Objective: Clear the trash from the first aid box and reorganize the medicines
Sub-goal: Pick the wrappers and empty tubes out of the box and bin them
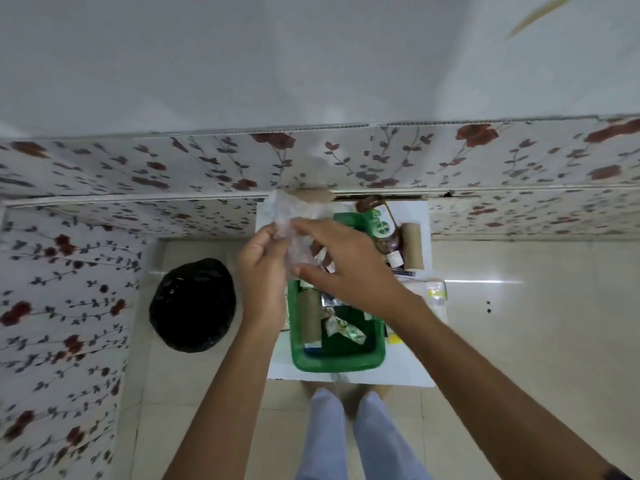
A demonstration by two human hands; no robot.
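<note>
A green plastic box [337,362] stands on a small white table [408,372]. Inside it lie a brown bandage roll [309,317], a crumpled green and white wrapper [343,328] and foil strips. Above the box's far end, my left hand [263,271] and my right hand [349,268] both pinch a clear crumpled plastic bag [294,216]. The bag hides part of the box's far end.
A bin lined with a black bag [193,304] stands on the tiled floor left of the table. On the table right of the box are a brown bottle with a green label [381,225], a brown roll [412,245] and some packets [429,292]. Flowered wall panels run behind and to the left.
</note>
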